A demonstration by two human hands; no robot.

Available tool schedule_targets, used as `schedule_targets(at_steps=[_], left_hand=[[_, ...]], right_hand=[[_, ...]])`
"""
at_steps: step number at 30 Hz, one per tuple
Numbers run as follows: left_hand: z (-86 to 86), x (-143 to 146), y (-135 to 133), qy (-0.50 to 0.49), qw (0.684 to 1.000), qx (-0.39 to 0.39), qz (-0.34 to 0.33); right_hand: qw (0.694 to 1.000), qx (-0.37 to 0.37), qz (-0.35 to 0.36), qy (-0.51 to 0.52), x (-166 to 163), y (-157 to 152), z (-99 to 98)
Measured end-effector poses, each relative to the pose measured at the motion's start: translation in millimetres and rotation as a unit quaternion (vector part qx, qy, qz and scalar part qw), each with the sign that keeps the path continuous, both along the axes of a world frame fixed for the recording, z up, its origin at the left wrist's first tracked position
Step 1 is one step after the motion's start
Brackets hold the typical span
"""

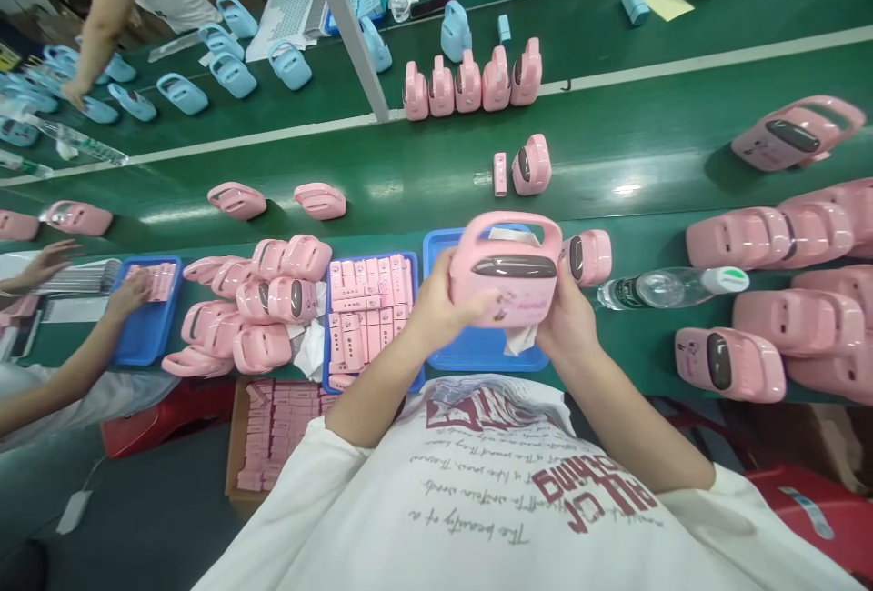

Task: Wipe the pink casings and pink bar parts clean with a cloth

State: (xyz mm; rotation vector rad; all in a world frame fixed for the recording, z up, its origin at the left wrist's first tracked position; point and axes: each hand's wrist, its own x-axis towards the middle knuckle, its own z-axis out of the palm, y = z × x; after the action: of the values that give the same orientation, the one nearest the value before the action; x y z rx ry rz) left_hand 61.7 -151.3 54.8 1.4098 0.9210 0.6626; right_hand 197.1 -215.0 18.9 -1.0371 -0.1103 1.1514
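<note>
A pink plastic device with a loop handle and a dark oval window [513, 275] is held upright in front of my chest. My left hand [437, 305] grips its left side, the thumb over the printed front. Around its right side my right hand [563, 307] is closed. Pale tissue or cloth [522, 340] shows below the device and through its handle; I cannot tell which hand holds it. Underneath is a blue tray [446, 351], partly hidden. Another pink device [589, 257] stands just beyond my right hand.
A blue tray of small pink parts [369, 305] and a pile of pink devices [263, 300] lie left. A bottle [672, 287] and more pink devices [729, 364] are right. Behind runs a green conveyor [423, 173]. A co-worker's hand [129, 291] reaches into another tray at far left.
</note>
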Motion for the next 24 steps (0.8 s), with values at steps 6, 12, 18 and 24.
schedule_targets(at_steps=[6,12,18,24], left_hand=[[-24.7,10.9,9.4,-0.098,0.882,-0.460,-0.037],[-30.2,8.0,4.7,-0.141,0.812,-0.564,-0.054],[-49.5,-3.1,2.8,-0.113,0.844,-0.516,-0.095],[-65.3,-0.2,-3.9,-0.119,0.931,-0.323,-0.124]], right_hand=[[0.996,-0.063,-0.051,0.041,-0.1,4.4,-2.3],[0.997,-0.072,-0.034,-0.012,13.7,3.1,-12.3],[0.981,-0.102,0.028,-0.162,40.7,-2.0,-14.0],[0.936,-0.082,0.208,-0.272,66.9,-20.9,-10.8]])
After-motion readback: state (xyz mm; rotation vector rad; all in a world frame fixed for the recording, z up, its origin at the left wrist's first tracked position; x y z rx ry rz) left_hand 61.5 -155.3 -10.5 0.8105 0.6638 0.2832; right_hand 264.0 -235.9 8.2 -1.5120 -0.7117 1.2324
